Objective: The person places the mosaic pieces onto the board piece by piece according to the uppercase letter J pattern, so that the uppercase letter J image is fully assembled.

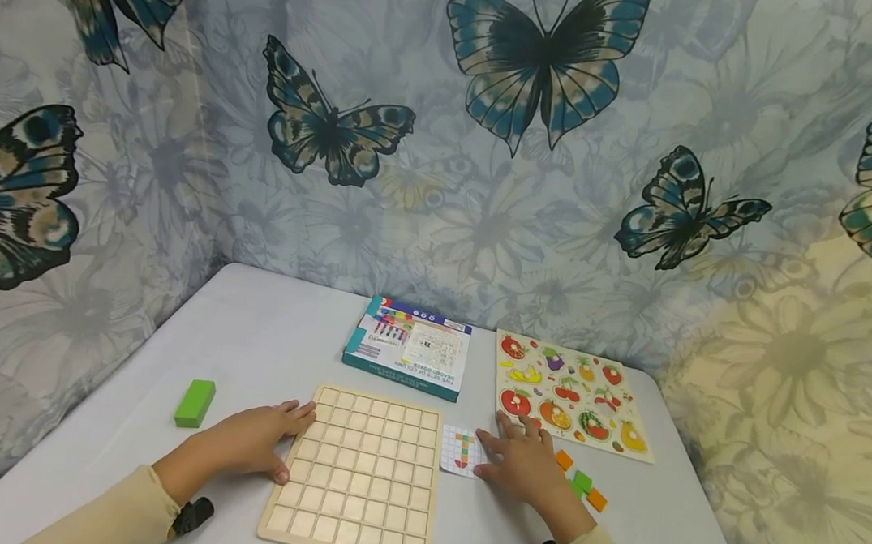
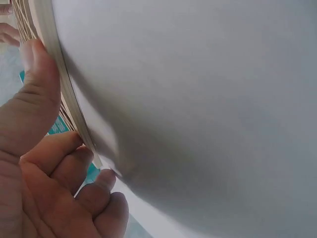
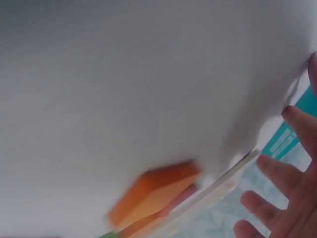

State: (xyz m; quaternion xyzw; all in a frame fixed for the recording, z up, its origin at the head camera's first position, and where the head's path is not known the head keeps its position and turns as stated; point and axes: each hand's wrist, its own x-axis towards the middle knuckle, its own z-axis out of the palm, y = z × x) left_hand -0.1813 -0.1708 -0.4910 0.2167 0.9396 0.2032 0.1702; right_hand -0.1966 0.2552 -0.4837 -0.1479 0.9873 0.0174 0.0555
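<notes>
My left hand [image 1: 249,441] rests along the left edge of a wooden grid board [image 1: 354,463], its thumb and fingertips on the frame. In the left wrist view the thumb [image 2: 42,74] lies against the board's rim [image 2: 69,94] and the fingers bend loosely beside it. My right hand [image 1: 524,464] reaches over the table with fingers spread, thumb and index fingertip at the right edge of a small card [image 1: 459,451] printed with a coloured grid pattern. Beside that hand lie several orange and green tiles [image 1: 596,500]; one orange tile [image 3: 156,191] looks blurred in the right wrist view.
A green block [image 1: 195,403] sits on the white table at the left. Behind the board lies a teal and white box [image 1: 407,348]. A fruit puzzle board [image 1: 570,391] is at the back right. Butterfly-patterned curtains [image 1: 438,231] stand close behind the table.
</notes>
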